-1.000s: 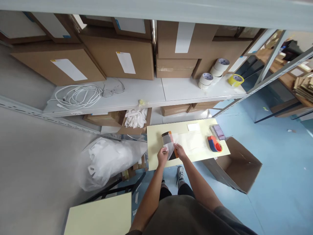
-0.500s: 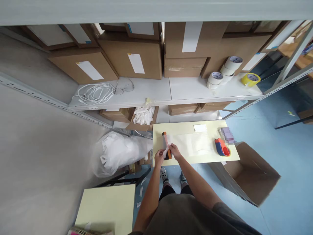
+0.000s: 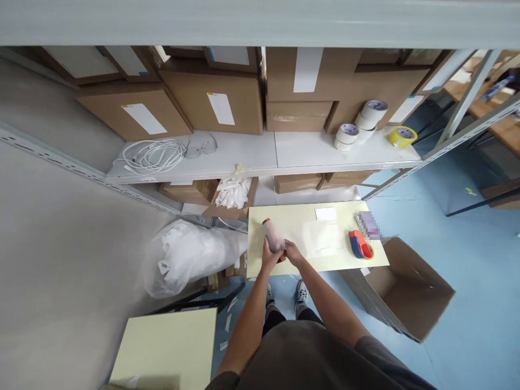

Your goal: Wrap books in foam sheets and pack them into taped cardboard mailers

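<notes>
A dark box with orange ends is wrapped around its middle in a translucent whitish sheet. My left hand grips its lower left side, thumb lying along the wrap. Against the lower right edge, the fingers of my right hand close on the wrapped box. It is held tilted over the left part of the pale yellow table. To the right, a clear plastic sheet lies flat below a white card. A red and blue tape dispenser stands farther right.
An open cardboard box stands right of the table. On the left bulges a plastic bag of white material. The shelf ahead carries a coiled white cable, glasses, tape rolls and cartons. A second table is behind left.
The whitish sheet, loosely gathered over the box before, now lies smooth around it. My left hand has moved up onto the box's side, and the box has tilted.
</notes>
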Motion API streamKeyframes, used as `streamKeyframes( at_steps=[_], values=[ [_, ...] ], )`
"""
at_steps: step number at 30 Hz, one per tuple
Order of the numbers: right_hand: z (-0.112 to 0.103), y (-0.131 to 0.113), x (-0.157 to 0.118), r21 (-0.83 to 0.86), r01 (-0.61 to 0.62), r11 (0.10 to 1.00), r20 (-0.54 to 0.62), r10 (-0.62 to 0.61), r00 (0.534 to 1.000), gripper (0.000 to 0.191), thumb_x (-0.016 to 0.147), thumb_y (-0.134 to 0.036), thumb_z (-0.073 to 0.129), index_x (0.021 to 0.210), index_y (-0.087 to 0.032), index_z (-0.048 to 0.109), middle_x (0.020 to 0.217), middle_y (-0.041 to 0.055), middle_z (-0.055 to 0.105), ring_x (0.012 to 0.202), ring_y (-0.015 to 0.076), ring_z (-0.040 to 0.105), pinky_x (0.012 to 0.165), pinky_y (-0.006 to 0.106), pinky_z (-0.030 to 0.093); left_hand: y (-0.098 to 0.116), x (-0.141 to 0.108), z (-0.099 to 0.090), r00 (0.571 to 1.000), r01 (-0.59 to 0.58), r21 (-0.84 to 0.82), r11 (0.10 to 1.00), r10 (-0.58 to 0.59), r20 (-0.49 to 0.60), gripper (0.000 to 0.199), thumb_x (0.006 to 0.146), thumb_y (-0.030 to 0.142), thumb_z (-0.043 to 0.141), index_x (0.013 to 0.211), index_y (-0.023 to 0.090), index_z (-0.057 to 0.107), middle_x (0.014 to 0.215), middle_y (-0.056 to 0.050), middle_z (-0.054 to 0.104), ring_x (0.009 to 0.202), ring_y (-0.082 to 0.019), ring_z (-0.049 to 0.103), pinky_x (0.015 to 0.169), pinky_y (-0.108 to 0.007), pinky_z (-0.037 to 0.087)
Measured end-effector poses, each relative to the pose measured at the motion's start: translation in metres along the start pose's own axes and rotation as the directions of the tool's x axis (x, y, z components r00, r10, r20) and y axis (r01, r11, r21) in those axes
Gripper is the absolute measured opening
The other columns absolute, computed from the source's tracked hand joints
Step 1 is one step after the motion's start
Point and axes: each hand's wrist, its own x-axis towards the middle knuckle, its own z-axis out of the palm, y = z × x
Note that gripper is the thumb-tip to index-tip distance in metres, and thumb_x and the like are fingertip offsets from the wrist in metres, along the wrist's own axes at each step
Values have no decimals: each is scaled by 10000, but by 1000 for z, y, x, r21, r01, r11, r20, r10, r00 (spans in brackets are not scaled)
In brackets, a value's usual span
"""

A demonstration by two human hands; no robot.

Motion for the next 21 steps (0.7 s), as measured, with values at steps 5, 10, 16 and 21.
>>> streamKeyframes(
  at_steps=[5,10,16,21],
  values=[
    [-55,-7,-19,-9,62,998,-363,-62,930,494,699,-531,778,1100,-243,749,1129,108,811,1072,293,741,866,381,556,32,-16,31,994,35,360,932,4,-108,1123,796,402,775,1722,232,163,1753,-208,252,1507,-398,462,1183,-455,445],
    [-101,-9,-39,-68,162,985,-483,-174,858,531,764,-538,712,1200,-235,718,1318,145,758,1166,314,718,900,395,551,41,-30,76,994,-45,549,835,90,-55,1071,809,523,770,1713,315,233,1803,-160,93,1563,-501,295,1190,-631,374],
    [-136,-7,-44,-198,136,971,-507,-220,834,491,746,-502,725,1154,-229,751,1303,128,764,1251,319,660,1051,451,515,26,-29,132,997,29,695,718,-70,30,1010,806,533,760,1679,255,336,1795,-201,96,1625,-526,-5,1183,-790,231],
    [-148,-7,-34,-252,172,952,-353,-256,900,463,755,-516,775,1136,-254,791,1350,102,746,1333,329,611,1171,476,427,17,-26,144,999,27,730,683,-52,11,1011,797,520,769,1677,258,345,1800,-187,78,1631,-507,-23,1200,-778,210]
  ],
)
